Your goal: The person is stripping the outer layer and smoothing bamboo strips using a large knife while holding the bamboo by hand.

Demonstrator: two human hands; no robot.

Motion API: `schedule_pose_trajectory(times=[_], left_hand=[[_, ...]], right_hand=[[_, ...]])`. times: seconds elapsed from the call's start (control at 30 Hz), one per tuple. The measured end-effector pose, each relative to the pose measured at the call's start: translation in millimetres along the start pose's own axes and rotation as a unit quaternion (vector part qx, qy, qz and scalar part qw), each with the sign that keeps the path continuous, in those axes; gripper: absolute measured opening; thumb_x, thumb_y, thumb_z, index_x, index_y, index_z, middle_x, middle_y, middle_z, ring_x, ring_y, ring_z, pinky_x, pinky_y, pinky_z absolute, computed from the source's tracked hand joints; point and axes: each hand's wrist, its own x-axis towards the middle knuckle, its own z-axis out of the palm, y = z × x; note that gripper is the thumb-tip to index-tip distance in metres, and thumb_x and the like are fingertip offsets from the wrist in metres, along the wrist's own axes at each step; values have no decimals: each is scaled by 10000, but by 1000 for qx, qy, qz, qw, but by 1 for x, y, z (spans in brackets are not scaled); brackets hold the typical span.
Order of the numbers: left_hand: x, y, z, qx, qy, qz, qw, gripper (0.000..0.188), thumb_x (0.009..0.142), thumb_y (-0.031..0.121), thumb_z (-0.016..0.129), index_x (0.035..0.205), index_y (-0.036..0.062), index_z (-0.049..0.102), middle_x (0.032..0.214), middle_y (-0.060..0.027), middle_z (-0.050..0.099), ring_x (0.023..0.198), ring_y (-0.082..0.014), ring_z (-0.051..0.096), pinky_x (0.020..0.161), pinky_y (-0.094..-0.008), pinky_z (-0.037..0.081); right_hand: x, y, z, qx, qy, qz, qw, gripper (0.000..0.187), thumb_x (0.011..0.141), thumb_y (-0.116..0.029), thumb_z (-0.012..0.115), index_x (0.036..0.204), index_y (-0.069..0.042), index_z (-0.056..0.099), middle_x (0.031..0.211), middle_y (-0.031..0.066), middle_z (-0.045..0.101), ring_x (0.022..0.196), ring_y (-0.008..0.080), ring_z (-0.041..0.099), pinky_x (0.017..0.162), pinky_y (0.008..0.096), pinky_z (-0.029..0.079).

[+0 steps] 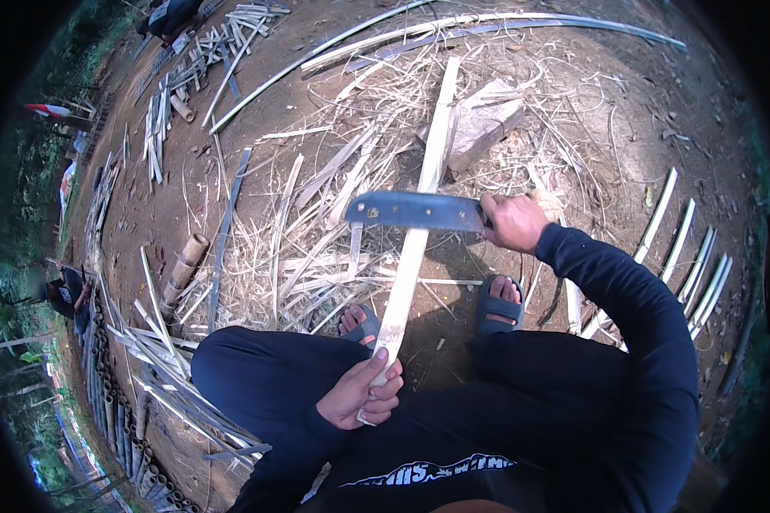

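Here's your left hand (364, 393), clamped tight around the near end of the pale strip (409, 274), which runs up between your sandals (499, 309) and on past the wooden block (488, 128); whether it rests there, I can't tell. Well apart from it, your right hand (515, 224) is closed on the knife (411, 210), and that dark blade crosses right over the strip's middle! Shavings (252, 286) lie tangled below, a bamboo piece (184, 274) off to the left.

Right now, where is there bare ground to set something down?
Fairly bare soil shows beyond the pale strips at right, and above the bamboo tube, left of the dark strip. Shavings crowd the middle, beyond the sandaled feet.
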Motion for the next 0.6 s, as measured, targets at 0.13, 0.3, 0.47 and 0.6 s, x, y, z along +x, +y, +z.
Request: schedule_pose_trajectory(times=[0.13,0.3,0.47,0.6], left_hand=[[-6,5,-6,-6,-7,-1,1000,394,1070,474,341,880,136,412,608,43,289,431,-44,236,371,-202,215],[-17,-5,-15,-19,-19,-19,999,390,1070,473,338,874,143,403,607,47,278,435,-39,226,376,-196,202],[-29,-12,-22,16,-4,-41,999,397,1066,484,343,864,149,405,601,57,262,438,-34,219,376,-191,190],[-20,-12,-25,3,-14,-30,999,400,1061,489,360,854,149,404,598,57,262,439,-39,219,375,-199,186]], right_hand=[[23,24,-14,37,5,115,993,390,882,-332,643,979,40,580,754,242,676,730,411,685,690,486,554],[-4,-49,-5,27,42,-171,984,411,801,-321,733,953,-1,525,769,187,631,681,383,671,635,474,542],[15,59,-8,15,31,154,987,341,850,-318,677,958,-7,592,721,217,681,738,372,705,664,478,559],[21,14,-14,30,36,122,991,353,853,-326,674,939,2,574,744,249,669,710,418,679,678,510,547]])
